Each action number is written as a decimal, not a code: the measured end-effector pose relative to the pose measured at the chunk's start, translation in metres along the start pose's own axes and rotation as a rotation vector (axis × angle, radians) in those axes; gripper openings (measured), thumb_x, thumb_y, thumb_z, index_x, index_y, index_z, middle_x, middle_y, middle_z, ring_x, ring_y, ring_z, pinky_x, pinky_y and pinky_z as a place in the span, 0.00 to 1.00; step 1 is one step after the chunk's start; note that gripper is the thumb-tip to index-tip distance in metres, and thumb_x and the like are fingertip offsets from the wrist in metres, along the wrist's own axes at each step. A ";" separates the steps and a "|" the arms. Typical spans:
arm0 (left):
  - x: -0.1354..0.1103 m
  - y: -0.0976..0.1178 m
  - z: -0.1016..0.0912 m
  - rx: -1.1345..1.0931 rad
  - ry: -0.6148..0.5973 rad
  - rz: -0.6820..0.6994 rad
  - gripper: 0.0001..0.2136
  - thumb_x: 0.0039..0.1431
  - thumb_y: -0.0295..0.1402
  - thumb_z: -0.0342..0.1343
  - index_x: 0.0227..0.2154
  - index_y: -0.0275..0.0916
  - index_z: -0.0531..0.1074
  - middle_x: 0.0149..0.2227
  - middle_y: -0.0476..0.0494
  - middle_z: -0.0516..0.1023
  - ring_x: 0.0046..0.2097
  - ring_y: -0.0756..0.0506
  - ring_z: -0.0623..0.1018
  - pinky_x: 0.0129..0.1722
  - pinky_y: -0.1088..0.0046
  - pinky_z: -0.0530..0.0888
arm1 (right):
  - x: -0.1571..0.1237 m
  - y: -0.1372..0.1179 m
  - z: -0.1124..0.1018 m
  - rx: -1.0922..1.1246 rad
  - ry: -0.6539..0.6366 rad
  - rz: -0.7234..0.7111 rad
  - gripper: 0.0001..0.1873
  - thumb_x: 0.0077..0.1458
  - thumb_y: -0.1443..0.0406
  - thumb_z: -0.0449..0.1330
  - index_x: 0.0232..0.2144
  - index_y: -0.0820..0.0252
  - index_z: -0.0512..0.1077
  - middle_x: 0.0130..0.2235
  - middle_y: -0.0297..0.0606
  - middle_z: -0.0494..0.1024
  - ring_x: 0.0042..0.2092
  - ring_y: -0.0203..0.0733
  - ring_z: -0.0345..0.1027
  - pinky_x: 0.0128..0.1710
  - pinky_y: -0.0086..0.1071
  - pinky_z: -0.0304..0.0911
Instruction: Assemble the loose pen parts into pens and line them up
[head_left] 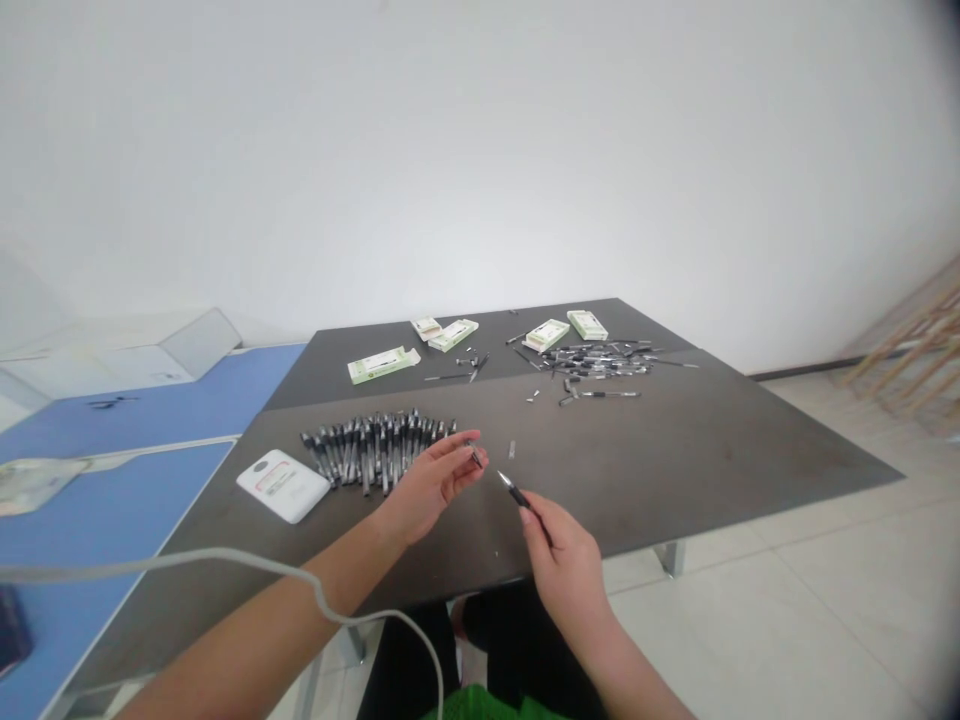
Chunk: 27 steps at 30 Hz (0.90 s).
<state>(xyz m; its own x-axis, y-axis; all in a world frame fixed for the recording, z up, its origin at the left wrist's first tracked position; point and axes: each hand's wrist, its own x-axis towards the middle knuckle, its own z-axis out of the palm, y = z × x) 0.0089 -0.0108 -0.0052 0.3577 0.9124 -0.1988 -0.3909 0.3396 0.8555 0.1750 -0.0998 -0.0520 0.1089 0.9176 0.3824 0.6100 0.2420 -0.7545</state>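
My right hand (pixel 566 560) is closed around a pen (pixel 514 490) with a black grip, its silver tip pointing up and left. Just left of that tip, my left hand (pixel 431 490) pinches a small dark and clear piece that looks like a pen cap (pixel 474 455); the fingers partly hide it. The two hands are apart above the dark table (pixel 675 470). Behind my left hand lies a wide row of pens (pixel 367 445) side by side. A small clear strip (pixel 512 449) rests on the table beyond the pen tip.
A pile of pens and parts (pixel 600 360) lies at the back right. Green and white boxes (pixel 382 365) stand along the back. A white card-like device (pixel 283 486) lies left of the row. A white cable (pixel 225 553) crosses my left forearm. A blue table (pixel 195 480) adjoins on the left.
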 end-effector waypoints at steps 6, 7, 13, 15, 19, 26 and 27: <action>-0.019 -0.006 0.003 0.093 -0.017 0.015 0.13 0.50 0.31 0.62 0.40 0.38 0.74 0.35 0.47 0.78 0.37 0.52 0.76 0.42 0.76 0.72 | -0.008 -0.009 0.002 -0.080 -0.058 -0.048 0.17 0.63 0.62 0.46 0.45 0.57 0.72 0.39 0.43 0.78 0.39 0.44 0.72 0.41 0.35 0.65; -0.022 -0.006 0.004 0.134 -0.016 0.021 0.13 0.49 0.32 0.63 0.40 0.39 0.74 0.35 0.47 0.78 0.37 0.51 0.76 0.43 0.75 0.71 | -0.009 -0.009 0.002 -0.090 -0.057 -0.050 0.17 0.63 0.62 0.46 0.45 0.57 0.72 0.38 0.43 0.78 0.39 0.44 0.72 0.41 0.35 0.64; -0.029 -0.009 0.009 0.471 -0.009 0.092 0.13 0.48 0.34 0.62 0.38 0.38 0.76 0.35 0.46 0.79 0.37 0.48 0.75 0.42 0.72 0.69 | -0.010 -0.013 0.006 -0.057 -0.019 -0.020 0.17 0.61 0.62 0.47 0.44 0.55 0.74 0.35 0.43 0.78 0.39 0.46 0.71 0.39 0.34 0.63; -0.029 -0.008 0.010 0.543 0.012 0.112 0.13 0.49 0.35 0.61 0.39 0.39 0.76 0.34 0.46 0.79 0.37 0.47 0.75 0.42 0.72 0.69 | -0.008 -0.015 0.009 -0.002 -0.013 0.008 0.17 0.61 0.62 0.48 0.43 0.56 0.75 0.35 0.42 0.77 0.39 0.45 0.71 0.38 0.34 0.62; -0.026 -0.002 0.008 0.684 0.025 0.162 0.15 0.49 0.37 0.60 0.40 0.39 0.76 0.31 0.48 0.78 0.35 0.47 0.74 0.39 0.73 0.68 | -0.003 -0.019 0.017 0.229 -0.058 0.151 0.15 0.60 0.60 0.50 0.38 0.57 0.76 0.27 0.37 0.74 0.30 0.40 0.66 0.31 0.31 0.59; -0.021 0.013 0.007 0.655 -0.051 0.152 0.14 0.51 0.39 0.59 0.40 0.40 0.78 0.32 0.47 0.79 0.35 0.47 0.75 0.40 0.72 0.69 | 0.001 -0.024 0.024 0.929 -0.154 0.490 0.16 0.54 0.54 0.57 0.34 0.61 0.74 0.19 0.26 0.62 0.18 0.27 0.43 0.17 0.25 0.36; -0.019 0.014 0.007 0.619 -0.050 0.137 0.14 0.51 0.39 0.59 0.39 0.39 0.78 0.32 0.47 0.79 0.35 0.47 0.75 0.40 0.72 0.70 | 0.001 -0.025 0.023 0.999 -0.180 0.527 0.17 0.53 0.54 0.58 0.35 0.62 0.74 0.19 0.26 0.63 0.17 0.26 0.41 0.17 0.25 0.34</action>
<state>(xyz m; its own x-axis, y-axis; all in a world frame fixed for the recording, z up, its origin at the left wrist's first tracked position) 0.0026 -0.0254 0.0135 0.3845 0.9213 -0.0577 0.1212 0.0116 0.9926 0.1424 -0.0974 -0.0451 0.0034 0.9916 -0.1290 -0.3835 -0.1178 -0.9160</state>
